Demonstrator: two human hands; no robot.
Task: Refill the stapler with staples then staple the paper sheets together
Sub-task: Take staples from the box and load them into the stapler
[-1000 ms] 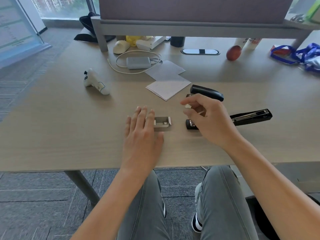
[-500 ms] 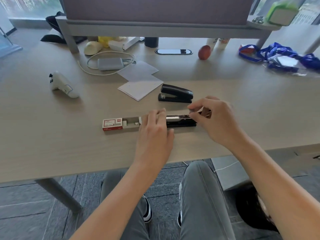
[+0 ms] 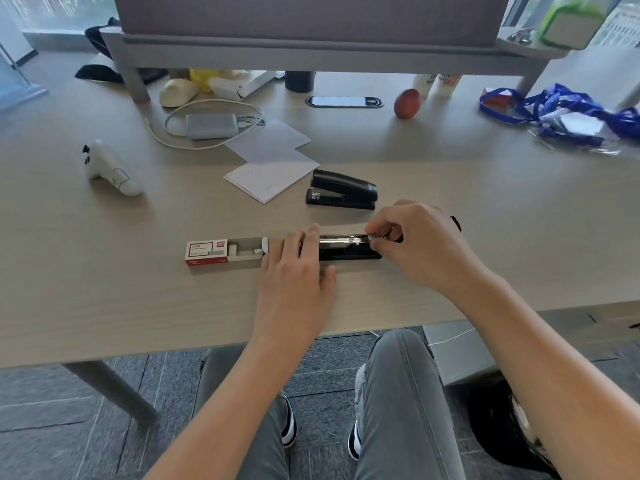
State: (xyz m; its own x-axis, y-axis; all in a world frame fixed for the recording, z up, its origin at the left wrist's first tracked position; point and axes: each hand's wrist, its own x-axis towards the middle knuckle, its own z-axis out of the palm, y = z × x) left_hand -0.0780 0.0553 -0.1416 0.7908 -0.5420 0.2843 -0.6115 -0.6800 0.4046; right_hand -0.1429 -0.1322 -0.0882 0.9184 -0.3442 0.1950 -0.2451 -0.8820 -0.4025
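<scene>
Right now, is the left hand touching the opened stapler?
Touching. The head view shows the left hand lying with straight fingers on the opened stapler.

Single head-worn wide-angle view, facing forward and down from above the near desk [image 3: 104, 289] edge; hands and lap close, far shelf [image 3: 311, 60] along top.

I see bright daylight coming in from the windows [image 3: 52, 15] at the back. Soft shadows sit under my hands, and the table [image 3: 104, 289] edge bends. The far corners look blurry.
</scene>
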